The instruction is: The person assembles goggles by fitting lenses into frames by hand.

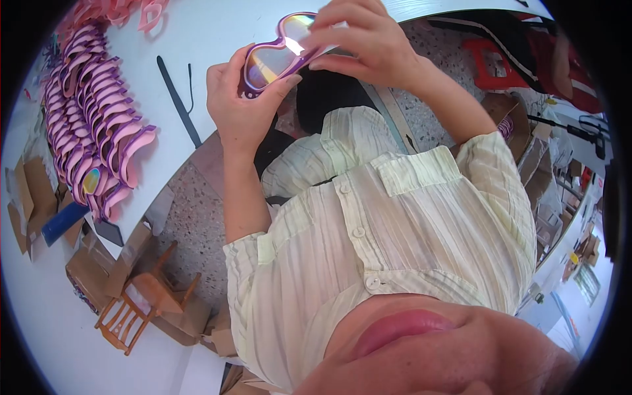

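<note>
Heart-shaped glasses point(268, 60) are held above the near edge of the worktop point(217, 29), long axis slanting from lower left to upper right. The right hand point(359, 39), slightly blurred and cut off above, partly hides the farther lens; whether its parted fingers grip is unclear. The left hand's point(247, 108) fingers pinch the nearer end.

Can't see all of the shiny purple heart-shaped glasses point(268, 58) behind the blurry-fingered right hand point(370, 38), nor translucent pink strips point(153, 14) past the top border, near the white table's point(204, 33) left edge.
</note>
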Action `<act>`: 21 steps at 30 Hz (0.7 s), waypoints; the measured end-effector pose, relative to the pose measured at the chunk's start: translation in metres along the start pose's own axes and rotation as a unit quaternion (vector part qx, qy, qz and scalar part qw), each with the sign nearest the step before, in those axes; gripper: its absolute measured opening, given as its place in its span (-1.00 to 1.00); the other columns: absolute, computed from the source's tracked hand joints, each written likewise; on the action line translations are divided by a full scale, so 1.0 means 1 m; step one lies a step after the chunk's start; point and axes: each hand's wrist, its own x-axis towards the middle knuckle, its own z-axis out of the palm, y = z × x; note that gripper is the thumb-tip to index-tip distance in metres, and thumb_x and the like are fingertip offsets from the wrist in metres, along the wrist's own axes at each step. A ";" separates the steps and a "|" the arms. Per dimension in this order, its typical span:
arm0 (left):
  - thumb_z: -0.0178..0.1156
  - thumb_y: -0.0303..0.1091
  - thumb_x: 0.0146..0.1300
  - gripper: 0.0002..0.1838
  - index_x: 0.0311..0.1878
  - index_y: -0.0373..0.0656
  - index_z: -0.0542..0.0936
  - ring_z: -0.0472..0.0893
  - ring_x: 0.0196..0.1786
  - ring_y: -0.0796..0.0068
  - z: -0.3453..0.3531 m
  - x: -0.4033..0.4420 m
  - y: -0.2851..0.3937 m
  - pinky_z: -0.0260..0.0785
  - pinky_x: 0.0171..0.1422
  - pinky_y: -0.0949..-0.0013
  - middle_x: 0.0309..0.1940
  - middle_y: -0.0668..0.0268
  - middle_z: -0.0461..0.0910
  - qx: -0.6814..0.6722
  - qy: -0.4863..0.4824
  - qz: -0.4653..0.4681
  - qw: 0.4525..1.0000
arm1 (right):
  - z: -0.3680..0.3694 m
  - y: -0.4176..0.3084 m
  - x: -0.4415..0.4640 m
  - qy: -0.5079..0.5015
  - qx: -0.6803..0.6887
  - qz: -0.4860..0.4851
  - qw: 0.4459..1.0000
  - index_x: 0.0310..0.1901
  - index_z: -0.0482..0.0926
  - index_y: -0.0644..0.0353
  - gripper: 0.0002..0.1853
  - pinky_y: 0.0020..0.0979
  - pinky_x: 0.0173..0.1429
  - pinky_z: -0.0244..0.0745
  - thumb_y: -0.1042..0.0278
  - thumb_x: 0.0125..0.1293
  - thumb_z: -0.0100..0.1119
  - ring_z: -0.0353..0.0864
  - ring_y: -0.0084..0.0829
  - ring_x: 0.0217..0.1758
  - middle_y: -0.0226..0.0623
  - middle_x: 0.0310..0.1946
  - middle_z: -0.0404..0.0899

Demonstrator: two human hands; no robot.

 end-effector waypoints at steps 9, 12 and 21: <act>0.66 -0.29 0.04 -0.42 0.16 -0.17 0.74 0.53 -0.19 0.69 0.007 -0.008 0.012 0.45 -0.14 0.57 -0.18 0.46 0.48 -0.265 -0.035 -0.122 0.956 | -0.007 -0.001 0.026 -0.041 -0.070 -0.193 0.978 -0.16 0.64 0.16 -0.76 -0.29 0.03 0.50 0.33 0.12 0.24 0.57 -0.30 -0.12 -0.30 -0.22 0.57; 0.68 -0.25 0.00 -0.38 0.18 -0.16 0.73 0.54 -0.20 0.65 0.008 -0.011 0.004 0.47 -0.12 0.54 -0.18 0.43 0.48 -0.234 -0.027 -0.104 0.966 | -0.018 -0.003 0.027 -0.101 -0.077 -0.194 0.973 -0.12 0.64 0.16 -0.74 -0.27 0.06 0.50 0.32 0.13 0.27 0.57 -0.30 -0.06 -0.29 -0.19 0.57; 0.74 -0.11 -0.18 -0.18 0.25 -0.09 0.69 0.60 -0.17 0.43 -0.003 -0.017 0.006 0.55 -0.10 0.40 -0.18 0.33 0.53 0.084 0.034 0.155 0.984 | -0.026 -0.004 0.018 -0.185 0.112 0.123 0.969 0.21 0.55 0.19 -0.26 -0.09 0.35 0.42 0.01 0.06 0.64 0.55 0.01 0.22 -0.10 0.12 0.59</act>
